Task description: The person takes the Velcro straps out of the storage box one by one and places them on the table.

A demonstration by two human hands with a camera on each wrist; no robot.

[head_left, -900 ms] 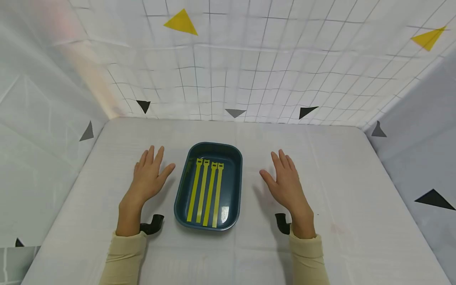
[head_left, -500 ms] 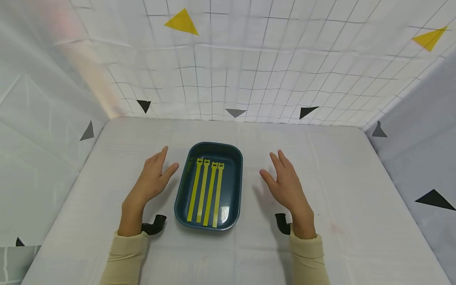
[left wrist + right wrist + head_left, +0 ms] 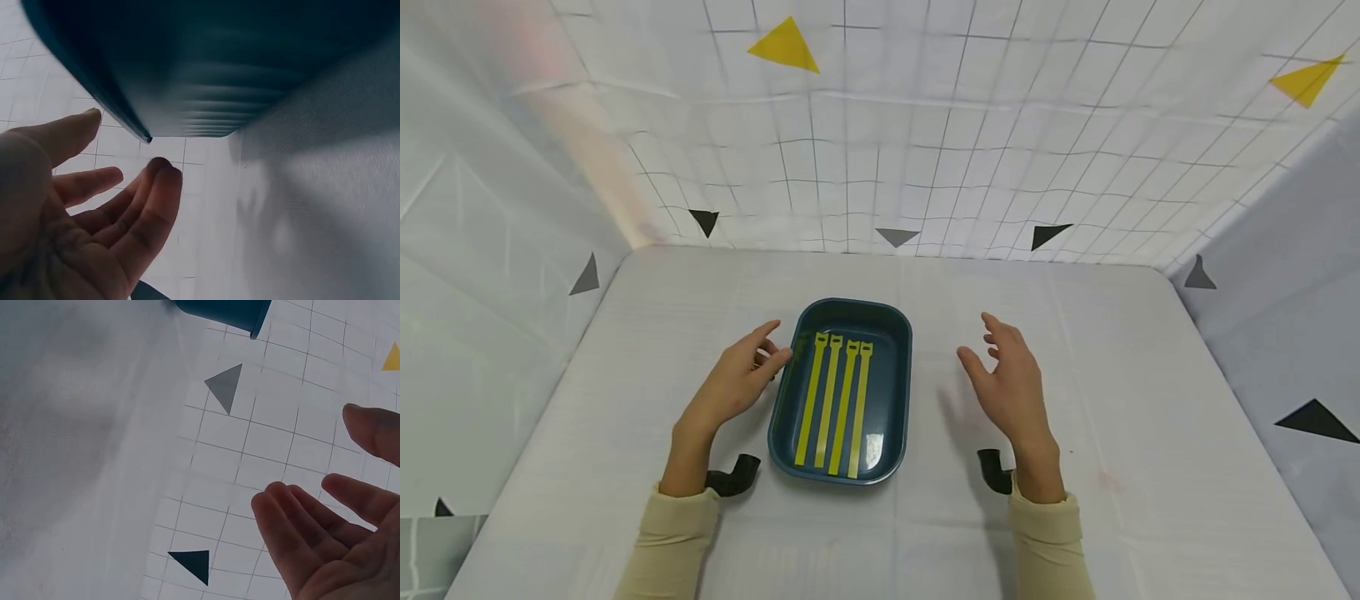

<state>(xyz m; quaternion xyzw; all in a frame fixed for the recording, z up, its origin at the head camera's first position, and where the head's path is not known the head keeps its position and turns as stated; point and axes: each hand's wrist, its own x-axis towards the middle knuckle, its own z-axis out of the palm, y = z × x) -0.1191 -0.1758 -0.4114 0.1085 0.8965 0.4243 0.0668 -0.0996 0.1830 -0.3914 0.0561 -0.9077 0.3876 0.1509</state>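
A dark teal rectangular tray point(image 3: 889, 392) with rounded corners stands on the table, its ribbed outer wall point(image 3: 212, 94) showing in the left wrist view. Several flat yellow-green straps point(image 3: 842, 408) with slotted heads, like cable ties, lie side by side lengthwise in it. My left hand point(image 3: 737, 379) is at the tray's left rim, thumb and fingers parted and loosely bent, with nothing held. To the right of the tray, my right hand point(image 3: 1009, 383) hovers apart from it over the table, fingers relaxed, thumb spread and palm turned inward.
White cloth covers the table point(image 3: 1120, 400). Behind it rises a gridded white sheet point(image 3: 925, 167) with yellow, black and grey triangles; plain sheets hang at both sides. Black curved wrist mounts point(image 3: 736, 477) sit by each sleeve.
My left hand has moved right to the tray's rim, turning and bending its fingers. My right hand has turned slightly and curved its fingers. The tray and straps stay put.
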